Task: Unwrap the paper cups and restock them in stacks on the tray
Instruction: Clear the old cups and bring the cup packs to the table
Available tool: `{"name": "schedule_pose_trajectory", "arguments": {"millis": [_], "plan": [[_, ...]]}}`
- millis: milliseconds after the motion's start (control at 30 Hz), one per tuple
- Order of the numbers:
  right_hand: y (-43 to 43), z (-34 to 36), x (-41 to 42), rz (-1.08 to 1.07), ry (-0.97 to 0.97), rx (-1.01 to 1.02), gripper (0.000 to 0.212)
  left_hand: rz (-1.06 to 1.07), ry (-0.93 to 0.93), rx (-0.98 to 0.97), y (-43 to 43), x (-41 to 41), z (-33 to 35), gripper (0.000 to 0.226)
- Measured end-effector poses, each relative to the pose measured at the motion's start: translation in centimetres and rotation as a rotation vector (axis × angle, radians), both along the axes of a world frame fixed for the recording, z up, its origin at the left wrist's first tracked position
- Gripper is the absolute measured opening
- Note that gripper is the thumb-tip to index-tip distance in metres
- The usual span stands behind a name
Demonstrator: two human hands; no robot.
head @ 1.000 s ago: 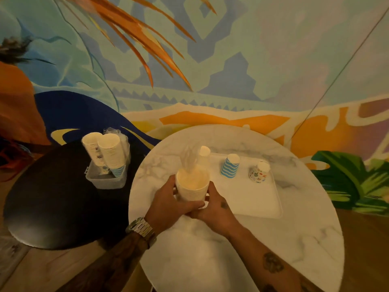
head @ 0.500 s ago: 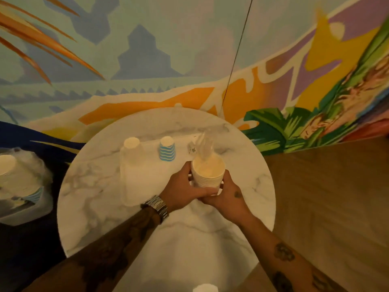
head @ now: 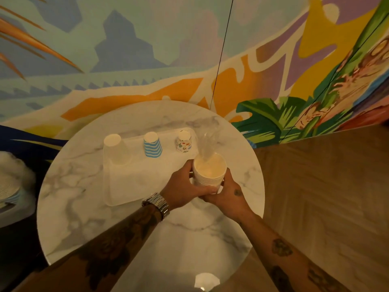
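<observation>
Both hands wrapped round the stack of white cups [head: 209, 173], mouth up, held over the R side of the marble table [head: 189, 239], just off the tray's [head: 126, 186] R edge. L hand [head: 183, 187] curls across the front; R hand [head: 229, 197] grips from underneath. Clear wrap [head: 207, 144] sticks up at the far rim. On the tray, upside down in a row: plain white cup [head: 115, 149], blue-striped cup [head: 152, 145], printed cup [head: 183, 141]. Its print is too small to read.

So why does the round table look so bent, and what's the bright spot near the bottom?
Head view: the wide-angle lens bows the round white marble table; the bright spot is likely lamp glare on its glossy top; lighting is dim and warm.
</observation>
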State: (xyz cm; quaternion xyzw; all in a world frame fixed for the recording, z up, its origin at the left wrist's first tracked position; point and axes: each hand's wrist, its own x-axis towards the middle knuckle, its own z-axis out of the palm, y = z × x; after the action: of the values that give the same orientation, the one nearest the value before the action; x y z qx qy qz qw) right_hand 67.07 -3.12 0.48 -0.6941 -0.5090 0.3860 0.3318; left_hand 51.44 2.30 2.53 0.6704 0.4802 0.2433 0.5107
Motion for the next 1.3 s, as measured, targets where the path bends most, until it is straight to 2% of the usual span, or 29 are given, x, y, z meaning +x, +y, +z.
{"name": "schedule_pose_trajectory", "arguments": {"millis": [200, 333, 433, 600, 700, 833, 1033, 1200, 1300], "plan": [[0.4, 0.4, 1.7, 0.126, 0.015, -0.049, 0.098, -0.049, 0.025, -0.007, 0.3, -0.2, 0.6, 0.088], [1.0, 1.5, 4.6, 0.215, -0.041, -0.181, 0.097, -0.11, 0.072, -0.02, 0.7, -0.3, 1.2, 0.092], [1.8, 3.1, 6.1, 0.15, -0.119, -0.178, 0.083, -0.174, 0.143, -0.026, 1.2, -1.0, 1.5, 0.099], [4.3, 6.6, 6.5, 0.008, -0.181, -0.02, 0.055, -0.171, 0.213, 0.06, 2.9, -2.9, 3.2, 0.081], [5.9, 9.3, 5.7, -0.017, -0.189, 0.08, 0.047, -0.086, 0.197, 0.12, 3.8, -4.0, 5.1, 0.069], [7.9, 13.6, 3.1, 0.003, -0.198, 0.211, 0.042, 0.087, 0.084, 0.193, 4.4, -6.3, 7.9, 0.059], [9.3, 18.8, -5.0, 0.188, -0.12, 0.397, 0.031, 0.38, -0.022, 0.319, 3.3, -12.8, 10.6, 0.046], [9.8, 18.5, -15.1, 0.453, 0.01, 0.37, 0.026, 0.593, 0.004, 0.321, 1.1, -20.1, 10.5, 0.038], [9.8, 16.5, -21.7, 0.625, -0.008, 0.3, 0.025, 0.691, 0.078, 0.299, -0.3, -24.8, 9.5, 0.036]]}}
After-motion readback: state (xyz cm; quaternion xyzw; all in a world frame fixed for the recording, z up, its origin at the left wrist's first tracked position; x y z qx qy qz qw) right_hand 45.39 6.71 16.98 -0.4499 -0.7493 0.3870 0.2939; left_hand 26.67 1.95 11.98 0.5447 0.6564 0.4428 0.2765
